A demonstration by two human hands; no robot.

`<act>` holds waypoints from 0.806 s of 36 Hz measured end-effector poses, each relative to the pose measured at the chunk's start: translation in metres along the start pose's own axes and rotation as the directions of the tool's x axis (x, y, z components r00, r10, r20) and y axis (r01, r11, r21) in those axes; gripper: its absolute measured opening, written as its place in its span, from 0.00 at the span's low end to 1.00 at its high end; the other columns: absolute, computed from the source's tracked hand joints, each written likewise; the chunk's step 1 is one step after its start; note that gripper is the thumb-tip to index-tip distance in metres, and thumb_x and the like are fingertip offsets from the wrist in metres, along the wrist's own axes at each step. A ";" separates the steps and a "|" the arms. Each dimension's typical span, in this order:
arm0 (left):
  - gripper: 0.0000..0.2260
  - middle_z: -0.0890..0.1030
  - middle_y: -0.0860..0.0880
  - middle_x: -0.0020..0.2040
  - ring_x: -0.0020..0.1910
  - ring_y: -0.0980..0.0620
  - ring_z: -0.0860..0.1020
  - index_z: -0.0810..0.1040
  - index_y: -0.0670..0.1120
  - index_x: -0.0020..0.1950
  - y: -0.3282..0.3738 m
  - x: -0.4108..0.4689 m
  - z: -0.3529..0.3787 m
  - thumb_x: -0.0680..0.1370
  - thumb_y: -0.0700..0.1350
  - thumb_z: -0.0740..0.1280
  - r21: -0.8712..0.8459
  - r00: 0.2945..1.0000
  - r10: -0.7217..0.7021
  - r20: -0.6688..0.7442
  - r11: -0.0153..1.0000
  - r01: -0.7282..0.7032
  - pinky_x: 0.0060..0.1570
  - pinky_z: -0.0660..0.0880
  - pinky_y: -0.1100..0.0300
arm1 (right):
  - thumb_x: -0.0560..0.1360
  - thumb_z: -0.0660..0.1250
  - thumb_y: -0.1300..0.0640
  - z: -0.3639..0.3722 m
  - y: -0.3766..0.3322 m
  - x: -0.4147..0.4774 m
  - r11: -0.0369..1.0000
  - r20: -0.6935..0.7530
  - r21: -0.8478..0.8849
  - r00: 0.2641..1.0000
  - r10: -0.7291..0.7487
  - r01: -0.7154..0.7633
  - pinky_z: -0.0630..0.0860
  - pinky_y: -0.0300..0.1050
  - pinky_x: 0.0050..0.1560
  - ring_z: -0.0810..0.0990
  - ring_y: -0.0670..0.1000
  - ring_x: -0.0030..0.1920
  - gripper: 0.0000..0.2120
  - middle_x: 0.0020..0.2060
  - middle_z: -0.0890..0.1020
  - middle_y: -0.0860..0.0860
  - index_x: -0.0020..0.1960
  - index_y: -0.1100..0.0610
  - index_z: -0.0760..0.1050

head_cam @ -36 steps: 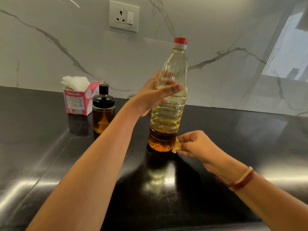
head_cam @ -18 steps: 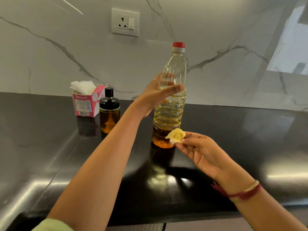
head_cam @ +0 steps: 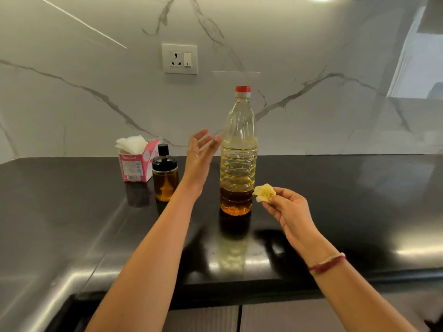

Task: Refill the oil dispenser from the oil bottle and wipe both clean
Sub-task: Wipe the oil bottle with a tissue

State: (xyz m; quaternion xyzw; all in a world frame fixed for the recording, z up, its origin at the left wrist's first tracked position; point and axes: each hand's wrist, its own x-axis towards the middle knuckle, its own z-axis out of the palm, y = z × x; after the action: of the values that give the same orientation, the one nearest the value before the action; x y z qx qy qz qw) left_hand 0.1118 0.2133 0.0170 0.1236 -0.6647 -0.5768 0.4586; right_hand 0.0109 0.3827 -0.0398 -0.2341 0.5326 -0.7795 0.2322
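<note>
Oil bottle [head_cam: 238, 152]: clear plastic, red cap [head_cam: 242, 89] on, partly full, upright on the black table [head_cam: 72, 224]; long axis vertical.

Left hand [head_cam: 200, 152]: raised just beside the bottle's upper body, on its left. Fingers [head_cam: 203, 137] straight and spread, palm turned toward the bottle, gripping nothing. Apparently a narrow gap to the plastic; contact not certain.

Right hand [head_cam: 287, 207]: low, just right of the bottle's lower part. Fingers [head_cam: 275, 202] pinching a crumpled, oil-yellowed tissue wad [head_cam: 264, 193]; wad near the bottle's wall, seemingly not touching.

Oil dispenser [head_cam: 165, 173]: small glass jar, black lid on, amber oil inside, upright. Left of the left forearm, next to a pink tissue box [head_cam: 136, 161] by the wall.

Judgement: both vessels closed, refill seemingly done; wiping stage.

Deciding relation: bottle between the two hands, left hand nearer its upper half, right hand with the wad nearer its base. Dispenser beyond the left arm, well apart from the wad, so a reach across in front of the bottle probably needed for wiping it.

Risk: slick plastic, tall narrow bottle, easily tipped by a sideways brush.
</note>
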 end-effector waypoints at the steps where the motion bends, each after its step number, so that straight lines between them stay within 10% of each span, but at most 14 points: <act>1: 0.52 0.71 0.51 0.68 0.64 0.57 0.72 0.65 0.52 0.72 -0.003 -0.003 -0.001 0.55 0.77 0.71 0.010 1.000 -0.002 -0.028 1.000 0.002 0.58 0.71 0.63 | 0.77 0.61 0.71 0.000 0.000 0.001 1.000 0.005 -0.010 1.000 -0.002 0.002 0.81 0.37 0.44 0.84 0.49 0.46 0.11 0.43 0.85 0.54 0.46 0.60 0.79; 9: 0.15 0.77 0.54 0.57 0.52 0.64 0.78 0.72 0.54 0.61 -0.017 -0.040 0.006 0.77 0.48 0.72 0.080 0.967 0.117 -0.229 0.992 -0.101 0.47 0.74 0.73 | 0.76 0.62 0.71 0.002 -0.001 0.001 1.000 0.092 -0.002 0.996 0.007 -0.007 0.80 0.37 0.41 0.85 0.47 0.41 0.10 0.38 0.85 0.52 0.46 0.60 0.79; 18: 0.10 0.79 0.52 0.54 0.52 0.54 0.82 0.75 0.53 0.56 -0.024 -0.090 0.033 0.77 0.44 0.72 0.206 0.993 0.089 -0.077 0.976 -0.071 0.47 0.78 0.61 | 0.76 0.64 0.69 0.002 -0.005 -0.013 0.997 0.241 -0.071 0.970 0.008 0.010 0.81 0.41 0.48 0.84 0.51 0.45 0.07 0.44 0.84 0.56 0.47 0.61 0.80; 29: 0.09 0.80 0.52 0.53 0.50 0.57 0.81 0.76 0.51 0.56 0.003 -0.154 0.071 0.78 0.43 0.71 0.184 0.988 0.148 0.054 0.971 -0.155 0.48 0.79 0.63 | 0.78 0.60 0.68 -0.048 -0.025 -0.093 0.959 0.237 0.282 0.968 -0.078 0.008 0.80 0.40 0.44 0.84 0.53 0.49 0.10 0.48 0.85 0.57 0.52 0.60 0.79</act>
State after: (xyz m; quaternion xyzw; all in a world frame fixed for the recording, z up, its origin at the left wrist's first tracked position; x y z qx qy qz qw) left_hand 0.1438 0.3669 -0.0464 0.1035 -0.7325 -0.4773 0.4742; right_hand 0.0514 0.4820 -0.0423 -0.3054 0.3794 -0.8166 0.3099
